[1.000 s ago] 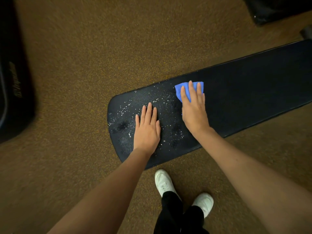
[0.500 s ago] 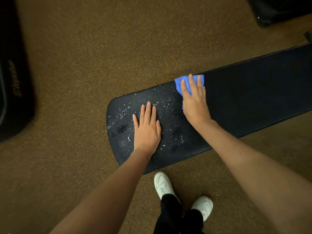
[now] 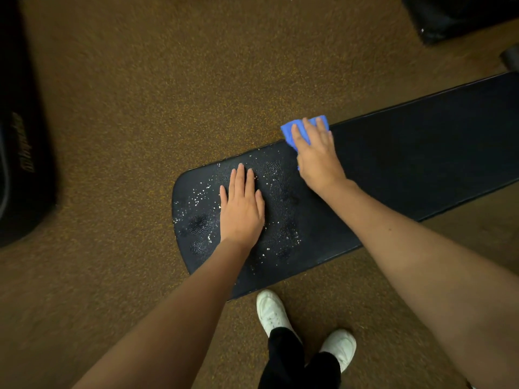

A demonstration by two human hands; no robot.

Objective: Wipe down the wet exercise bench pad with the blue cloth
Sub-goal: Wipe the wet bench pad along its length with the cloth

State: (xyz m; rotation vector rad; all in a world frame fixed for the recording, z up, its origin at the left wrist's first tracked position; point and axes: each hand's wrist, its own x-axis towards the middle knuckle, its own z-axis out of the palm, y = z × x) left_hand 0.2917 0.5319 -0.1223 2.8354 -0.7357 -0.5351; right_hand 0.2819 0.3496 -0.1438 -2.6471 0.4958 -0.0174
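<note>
Your right hand's fingers (image 3: 297,136) lie straight and close together, pressing flat on the blue cloth (image 3: 289,130); nothing curls around it. The right hand (image 3: 317,158) covers most of the cloth, which shows only past the fingertips and along the hand's left side. The cloth sits at the far edge of the bench pad (image 3: 421,158), its folded tip overhanging that edge above the floor.

Your left hand (image 3: 243,206) rests palm down on the pad, fingers straight and nearly touching, thumb a little apart, holding nothing. It lies near the pad's rounded left end, well apart from the cloth.

The pad is a long black slab. Its long axis runs from that rounded end at lower left up to the right edge of view, where it leaves the picture. White droplets and dull wet patches (image 3: 200,223) speckle the end around your left hand; the stretch right of your right hand looks evenly dark.

Below the pad's near edge stand your white shoes (image 3: 271,313) on brown speckled carpet (image 3: 140,80). A dark object with blurred lettering (image 3: 22,153) sits at the left.
</note>
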